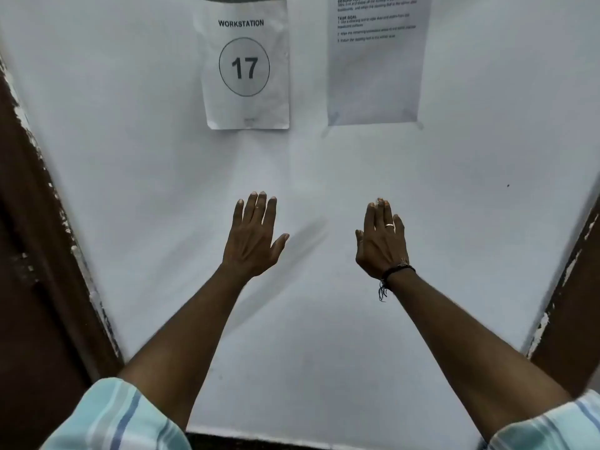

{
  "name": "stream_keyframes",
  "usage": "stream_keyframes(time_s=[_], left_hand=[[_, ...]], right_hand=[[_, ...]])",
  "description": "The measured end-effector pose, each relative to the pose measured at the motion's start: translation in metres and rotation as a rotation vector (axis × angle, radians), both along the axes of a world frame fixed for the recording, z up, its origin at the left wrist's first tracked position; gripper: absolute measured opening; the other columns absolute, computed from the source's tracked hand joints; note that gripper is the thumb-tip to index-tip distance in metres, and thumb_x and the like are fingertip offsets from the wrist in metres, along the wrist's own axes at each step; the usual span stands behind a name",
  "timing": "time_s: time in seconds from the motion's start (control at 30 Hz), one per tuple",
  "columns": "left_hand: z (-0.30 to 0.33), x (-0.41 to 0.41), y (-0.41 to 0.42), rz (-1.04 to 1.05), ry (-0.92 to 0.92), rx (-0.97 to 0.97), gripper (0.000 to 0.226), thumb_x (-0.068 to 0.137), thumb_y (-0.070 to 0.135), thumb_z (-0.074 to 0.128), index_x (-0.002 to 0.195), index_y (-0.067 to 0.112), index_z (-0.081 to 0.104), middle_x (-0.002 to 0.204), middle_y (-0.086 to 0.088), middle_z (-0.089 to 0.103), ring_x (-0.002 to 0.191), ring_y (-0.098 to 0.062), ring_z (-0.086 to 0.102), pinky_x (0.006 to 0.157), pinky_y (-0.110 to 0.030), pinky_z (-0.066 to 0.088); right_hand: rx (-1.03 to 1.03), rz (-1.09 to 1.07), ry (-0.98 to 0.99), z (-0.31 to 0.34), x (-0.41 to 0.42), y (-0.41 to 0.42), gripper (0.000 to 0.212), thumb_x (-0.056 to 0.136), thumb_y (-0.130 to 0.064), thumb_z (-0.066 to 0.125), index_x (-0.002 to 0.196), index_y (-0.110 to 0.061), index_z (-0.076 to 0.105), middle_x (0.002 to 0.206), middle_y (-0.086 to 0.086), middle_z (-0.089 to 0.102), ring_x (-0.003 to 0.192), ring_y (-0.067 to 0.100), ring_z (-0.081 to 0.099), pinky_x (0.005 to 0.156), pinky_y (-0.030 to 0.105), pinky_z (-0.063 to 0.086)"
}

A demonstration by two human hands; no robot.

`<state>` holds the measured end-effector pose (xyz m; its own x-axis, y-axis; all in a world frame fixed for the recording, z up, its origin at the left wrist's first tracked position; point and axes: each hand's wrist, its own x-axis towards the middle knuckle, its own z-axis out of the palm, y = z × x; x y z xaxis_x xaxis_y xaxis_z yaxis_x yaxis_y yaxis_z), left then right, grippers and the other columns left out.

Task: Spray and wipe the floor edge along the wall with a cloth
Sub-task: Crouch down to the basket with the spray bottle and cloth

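1. White wall (324, 164) fills the head view; taken as the landmark for everything below.
2. Left hand (251, 241) raised in front of the wall, back of the hand toward the camera, fingers straight and close together, thumb spread out to the side. Grip fully open, nothing in it. Whether the palm touches the wall cannot be told.
3. Right hand (381, 245) level with the left, well apart from it, also in front of the wall. Fingers straight, thumb out. Grip open, holding nothing. Contact with the wall unclear here too.
4. Ring (389, 225) on one finger of the right hand; dark thread wristband (394, 274) at the right wrist, loose ends hanging.
5. Striped pale blue-green sleeves (120, 417) at the bottom corners of the view, forearms bare.
6. Workstation sign (245, 66) on the wall above the left hand: reads "WORKSTATION", with 17 in a circle.
7. Instruction sheet (373, 60) on the wall just beside the sign, above the right hand; headings "DESCRIPTION" and "TASK GOAL" legible, the smaller print too blurred to read.
8. Dark brown door frame (35, 254) along the wall's left edge, paint chipped where they meet; similar brown strip at the right edge.
9. Cloth, spray bottle: not in view. Where wall meets floor (324, 444), only a dark strip shows at the bottom.
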<state>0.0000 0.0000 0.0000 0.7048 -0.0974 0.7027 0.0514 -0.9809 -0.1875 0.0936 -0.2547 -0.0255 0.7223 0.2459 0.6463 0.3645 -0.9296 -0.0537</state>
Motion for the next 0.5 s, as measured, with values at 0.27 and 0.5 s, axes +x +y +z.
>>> stream_keyframes(time_s=[0.27, 0.5], left_hand=[[-0.091, -0.044, -0.008, 0.071, 0.141, -0.138, 0.068, 0.094, 0.048, 0.034, 0.144, 0.004, 0.027, 0.149, -0.022, 0.033, 0.141, -0.035, 0.026, 0.117, -0.051, 0.019], [-0.179, -0.101, -0.005, 0.211, 0.366, -0.191, 0.068, 0.093, 0.049, 0.030, 0.143, 0.003, 0.028, 0.148, -0.023, 0.034, 0.140, -0.035, 0.028, 0.116, -0.051, 0.020]], right_hand=[[-0.034, 0.067, 0.184, -0.082, -0.029, -0.003, 0.064, 0.094, -0.030, 0.026, 0.148, 0.004, 0.019, 0.157, 0.024, 0.016, 0.148, 0.033, 0.013, 0.117, 0.049, 0.022], [-0.111, 0.150, 0.365, -0.163, -0.060, 0.000, 0.063, 0.096, -0.029, 0.029, 0.148, 0.004, 0.017, 0.157, 0.024, 0.014, 0.148, 0.034, 0.013, 0.117, 0.049, 0.020]])
